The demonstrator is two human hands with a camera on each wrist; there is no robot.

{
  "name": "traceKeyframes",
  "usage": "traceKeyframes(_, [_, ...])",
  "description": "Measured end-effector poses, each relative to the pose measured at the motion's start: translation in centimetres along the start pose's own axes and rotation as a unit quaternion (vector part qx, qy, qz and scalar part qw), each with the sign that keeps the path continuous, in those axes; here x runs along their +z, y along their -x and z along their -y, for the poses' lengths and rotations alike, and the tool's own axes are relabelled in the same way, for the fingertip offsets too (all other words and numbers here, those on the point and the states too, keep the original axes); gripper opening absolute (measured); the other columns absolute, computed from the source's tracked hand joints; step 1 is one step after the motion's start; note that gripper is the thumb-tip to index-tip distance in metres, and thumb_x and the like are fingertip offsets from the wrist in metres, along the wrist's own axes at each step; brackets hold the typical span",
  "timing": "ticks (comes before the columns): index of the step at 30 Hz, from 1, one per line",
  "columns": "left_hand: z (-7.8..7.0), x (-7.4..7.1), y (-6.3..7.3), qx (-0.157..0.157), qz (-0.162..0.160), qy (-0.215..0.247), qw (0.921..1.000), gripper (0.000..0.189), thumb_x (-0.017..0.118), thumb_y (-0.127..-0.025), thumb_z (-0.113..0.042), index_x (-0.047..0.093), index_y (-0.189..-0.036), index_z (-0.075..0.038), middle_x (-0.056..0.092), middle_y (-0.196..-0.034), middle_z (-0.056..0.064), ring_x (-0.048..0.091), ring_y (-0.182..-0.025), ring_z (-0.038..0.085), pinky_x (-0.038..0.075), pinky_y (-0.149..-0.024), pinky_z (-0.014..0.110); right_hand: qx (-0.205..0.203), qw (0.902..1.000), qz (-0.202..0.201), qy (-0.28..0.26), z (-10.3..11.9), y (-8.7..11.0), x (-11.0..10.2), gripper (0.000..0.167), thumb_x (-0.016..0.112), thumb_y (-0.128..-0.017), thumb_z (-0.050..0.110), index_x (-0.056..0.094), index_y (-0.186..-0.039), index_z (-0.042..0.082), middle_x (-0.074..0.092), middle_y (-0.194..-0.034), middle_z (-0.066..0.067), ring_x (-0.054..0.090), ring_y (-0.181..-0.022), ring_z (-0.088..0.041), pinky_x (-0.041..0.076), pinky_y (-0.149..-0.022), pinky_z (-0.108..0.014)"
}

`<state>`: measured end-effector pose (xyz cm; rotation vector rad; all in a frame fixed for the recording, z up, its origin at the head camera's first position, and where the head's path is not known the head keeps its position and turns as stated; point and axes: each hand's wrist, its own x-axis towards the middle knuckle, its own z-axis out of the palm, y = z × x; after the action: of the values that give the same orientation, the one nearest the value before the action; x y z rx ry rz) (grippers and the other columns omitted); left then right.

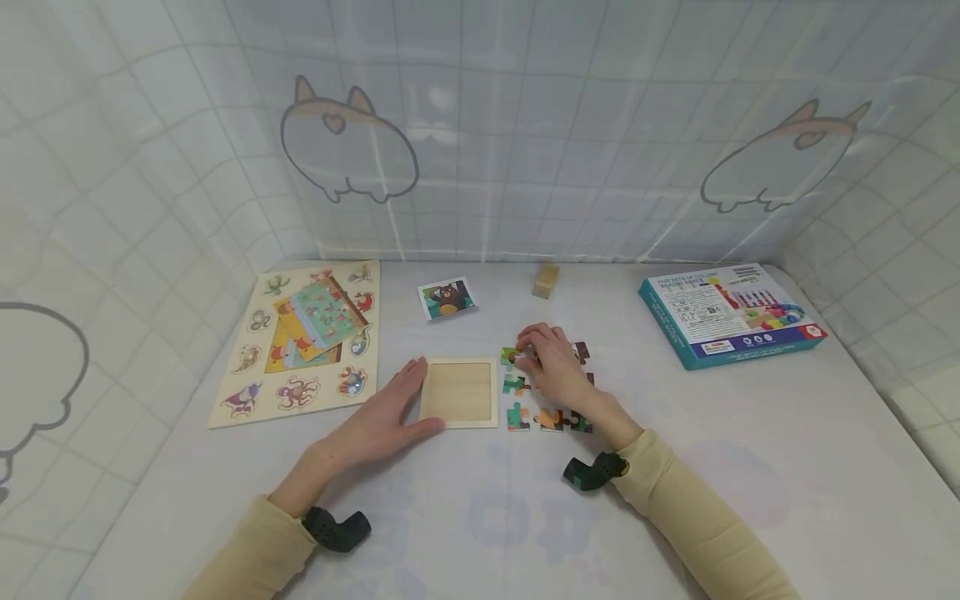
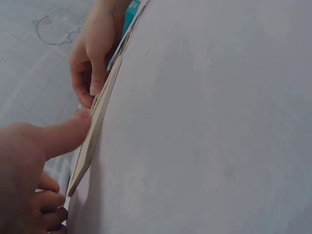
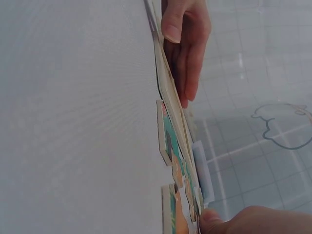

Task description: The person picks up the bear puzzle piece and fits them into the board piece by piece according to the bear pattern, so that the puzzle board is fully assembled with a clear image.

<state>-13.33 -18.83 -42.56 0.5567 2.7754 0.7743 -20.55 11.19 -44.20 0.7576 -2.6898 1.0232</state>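
A square wooden puzzle tray (image 1: 459, 393) lies bare in front of me. My left hand (image 1: 388, 414) rests along its left side, fingers extended up the edge and thumb at the bottom left corner. To the right of the tray are puzzle pieces (image 1: 518, 417) laid in loose rows. My right hand (image 1: 557, 364) is over them, fingers bent, with finger and thumb on either side of the upper left green piece (image 1: 509, 356). In the right wrist view, the right thumb (image 3: 213, 220) is right at a piece's edge. The hand hides several middle pieces.
A bear picture card (image 1: 447, 298) lies behind the tray, a small wooden block (image 1: 546, 281) to its right. At left is an animal puzzle board (image 1: 247, 387) with colourful cards (image 1: 327, 312) on top. A teal-edged box (image 1: 731, 315) lies at the back right.
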Motion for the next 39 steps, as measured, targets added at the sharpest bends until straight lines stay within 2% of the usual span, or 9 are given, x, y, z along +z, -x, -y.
traceKeyframes(5, [0.2,-0.1,0.0,0.011,0.002,0.004,0.9999,0.094,0.065,-0.093,-0.05,0.018,-0.16,-0.004,0.015,-0.167,0.013,0.014,-0.154,0.033,0.023,-0.122,0.052,0.004,1.0,0.0,-0.004,0.2,0.0,-0.1,0.017,0.07,-0.094,0.01,0.065,-0.105,-0.002,0.061,-0.124,-0.016,0.05,-0.107,-0.033,0.044,-0.089,-0.046])
traceKeyframes(16, [0.2,0.0,-0.1,0.008,0.007,0.002,0.9999,0.095,0.064,-0.093,-0.054,0.018,-0.16,-0.006,0.015,-0.167,0.012,0.013,-0.154,0.032,0.022,-0.123,0.053,0.021,0.9996,0.001,-0.021,0.6,0.0,0.0,0.019,0.066,-0.097,0.013,0.064,-0.109,-0.001,0.06,-0.122,-0.016,0.05,-0.112,-0.034,0.043,-0.094,-0.049])
traceKeyframes(24, [0.5,0.0,-0.1,0.005,-0.001,-0.003,1.0,0.096,0.065,-0.091,-0.057,0.019,-0.16,-0.008,0.017,-0.167,0.011,0.015,-0.154,0.032,0.024,-0.122,0.054,0.014,0.9994,0.011,-0.029,2.3,-0.2,0.7,0.021,0.065,-0.098,0.015,0.063,-0.112,-0.001,0.059,-0.121,-0.015,0.049,-0.114,-0.033,0.04,-0.102,-0.051])
traceKeyframes(31, [0.6,0.1,-0.1,0.01,-0.004,-0.003,0.9999,0.096,0.065,-0.091,-0.057,0.02,-0.16,-0.009,0.018,-0.167,0.01,0.016,-0.154,0.031,0.026,-0.121,0.054,-0.001,0.9988,0.028,-0.041,4.1,-0.6,1.9,0.02,0.066,-0.097,0.015,0.063,-0.11,0.0,0.059,-0.116,-0.014,0.049,-0.107,-0.03,0.045,-0.093,-0.046])
traceKeyframes(39, [0.6,0.2,-0.1,0.005,-0.002,-0.01,0.9999,0.097,0.064,-0.09,-0.06,0.02,-0.16,-0.009,0.018,-0.167,0.01,0.016,-0.154,0.031,0.027,-0.12,0.055,-0.003,0.9966,0.054,-0.062,5.4,-1.3,3.2,0.02,0.064,-0.098,0.015,0.061,-0.112,0.001,0.058,-0.114,-0.012,0.048,-0.111,-0.029,0.044,-0.097,-0.044])
